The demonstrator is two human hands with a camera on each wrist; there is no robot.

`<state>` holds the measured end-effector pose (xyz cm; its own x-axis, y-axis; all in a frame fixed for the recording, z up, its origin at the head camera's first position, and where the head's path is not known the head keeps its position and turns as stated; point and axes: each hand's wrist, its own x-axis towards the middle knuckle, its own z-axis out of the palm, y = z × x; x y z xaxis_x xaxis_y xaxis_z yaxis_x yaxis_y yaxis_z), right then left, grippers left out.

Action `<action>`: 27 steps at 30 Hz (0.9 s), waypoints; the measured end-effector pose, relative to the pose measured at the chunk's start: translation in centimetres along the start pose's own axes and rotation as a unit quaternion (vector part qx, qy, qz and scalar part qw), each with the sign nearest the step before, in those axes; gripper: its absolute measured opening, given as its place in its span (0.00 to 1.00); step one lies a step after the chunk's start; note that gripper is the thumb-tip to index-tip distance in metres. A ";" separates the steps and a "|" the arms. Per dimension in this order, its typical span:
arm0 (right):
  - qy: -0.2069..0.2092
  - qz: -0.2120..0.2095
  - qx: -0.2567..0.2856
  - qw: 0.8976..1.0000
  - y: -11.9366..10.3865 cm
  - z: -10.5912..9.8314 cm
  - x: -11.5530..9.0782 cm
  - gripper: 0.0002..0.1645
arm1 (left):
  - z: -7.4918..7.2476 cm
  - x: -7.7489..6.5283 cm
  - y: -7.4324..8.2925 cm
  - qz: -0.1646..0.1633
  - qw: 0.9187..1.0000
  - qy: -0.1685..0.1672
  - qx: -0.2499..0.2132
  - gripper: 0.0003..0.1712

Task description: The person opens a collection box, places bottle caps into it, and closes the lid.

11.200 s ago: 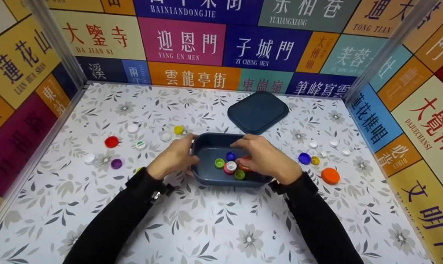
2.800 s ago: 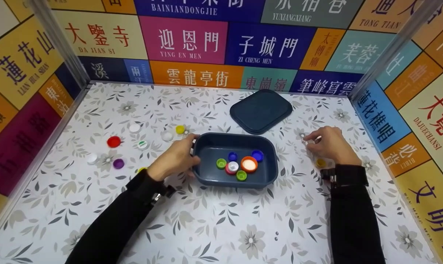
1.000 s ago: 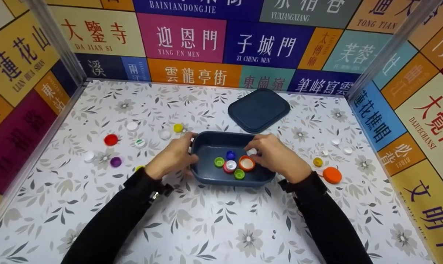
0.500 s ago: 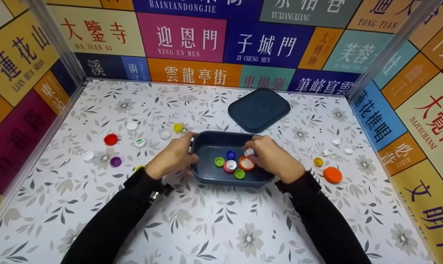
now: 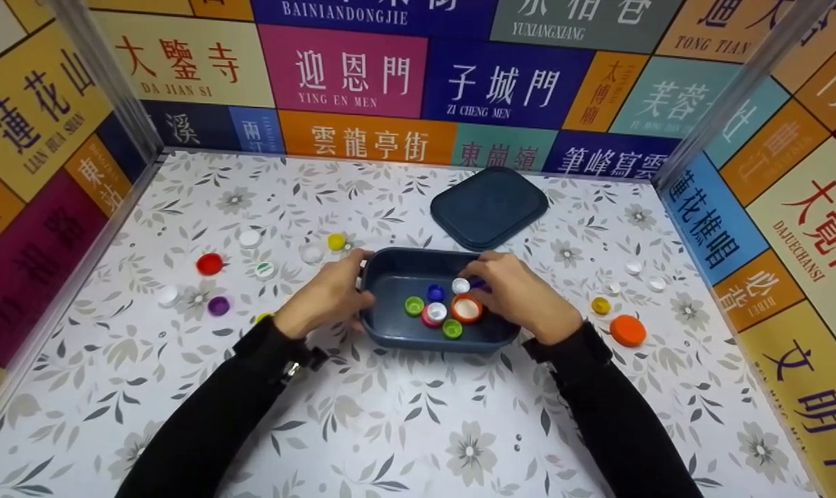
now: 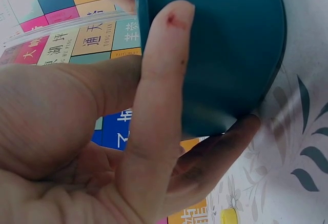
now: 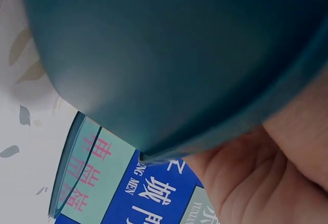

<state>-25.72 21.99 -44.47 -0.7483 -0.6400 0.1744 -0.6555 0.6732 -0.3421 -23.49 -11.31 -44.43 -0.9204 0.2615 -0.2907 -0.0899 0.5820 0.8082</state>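
Observation:
My left hand (image 5: 326,294) holds the left end of a dark blue plastic box (image 5: 390,335); in the left wrist view its fingers lie along the box's outer wall (image 6: 230,55). Over the box's right end, my right hand (image 5: 518,294) reaches in with loosely bent fingers. Just beside its fingertips lies a white bottle cap (image 5: 461,286), with a blue cap (image 5: 479,283) partly hidden behind. Also in the box are an orange cap (image 5: 466,308), a small blue cap (image 5: 435,293), green caps (image 5: 414,306) and a white cap (image 5: 437,312) over a red one. The box wall hides the right fingertips in the right wrist view.
A dark lid (image 5: 488,207) lies behind the box. Left on the flowered table are red (image 5: 210,263), purple (image 5: 218,306), yellow (image 5: 335,241) and several white caps (image 5: 250,238). To the right lie an orange cap (image 5: 627,330), a yellow cap (image 5: 600,306) and several white ones (image 5: 657,284).
The right hand has brought the white cap from the right side of the table into the box and let it go. A blue cap also went in earlier. The left hand stays on the box.

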 end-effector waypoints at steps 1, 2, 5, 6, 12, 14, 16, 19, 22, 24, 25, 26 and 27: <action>0.002 0.001 0.002 1.000 0.0 -0.1 0.0 0.15 | 0.0 0.0 0.0 0.000 1.000 0.000 0.000 0.49; 0.004 0.000 0.001 1.000 0.0 -0.2 -0.1 0.15 | 0.0 0.0 0.0 0.001 1.000 -0.001 0.000 0.48; 0.015 -0.005 -0.007 1.000 -0.1 -0.5 -0.2 0.16 | 0.0 -0.1 0.0 -0.001 1.000 0.000 -0.002 0.48; 0.018 -0.008 -0.009 1.000 -0.1 -0.7 -0.2 0.16 | 0.1 -0.1 0.1 -0.002 1.000 0.000 -0.002 0.48; 0.030 0.001 -0.002 1.000 -0.1 -1.4 -0.4 0.16 | 0.1 0.0 0.1 -0.015 1.000 0.002 0.009 0.49; 0.036 0.008 0.005 0.999 0.0 -1.7 -0.6 0.17 | 0.2 0.0 0.2 -0.016 1.000 0.004 0.012 0.49; 0.044 0.014 0.007 0.999 0.2 -2.1 -0.8 0.17 | 0.2 0.1 0.2 -0.016 1.000 0.002 0.010 0.49; 0.058 0.020 -0.002 0.998 0.6 -2.8 -1.3 0.19 | 0.3 0.1 0.2 -0.017 1.000 0.001 0.008 0.48; 0.068 0.024 -0.018 0.997 1.2 -3.4 -1.8 0.20 | 0.3 0.1 0.2 -0.020 1.000 0.001 0.004 0.49; 0.073 0.026 -0.025 0.997 1.8 -3.7 -2.2 0.21 | 0.2 0.1 0.2 -0.020 1.000 0.002 0.006 0.49; 0.077 0.028 -0.025 0.996 2.1 -3.9 -2.5 0.21 | 0.2 0.1 0.1 -0.019 1.000 0.004 0.007 0.49; 0.081 0.031 -0.025 0.996 2.4 -4.0 -2.8 0.22 | 0.2 0.1 0.1 -0.019 1.000 0.004 0.007 0.49; 0.086 0.036 -0.024 0.995 2.8 -4.1 -3.2 0.22 | 0.2 0.1 0.1 -0.018 1.000 0.004 0.007 0.49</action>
<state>-25.57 27.44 -42.16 -0.7965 -0.5206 0.3074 -0.6014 0.7344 -0.3146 -23.48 -11.11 -44.47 -0.9193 0.2341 -0.3164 -0.1187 0.6015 0.7900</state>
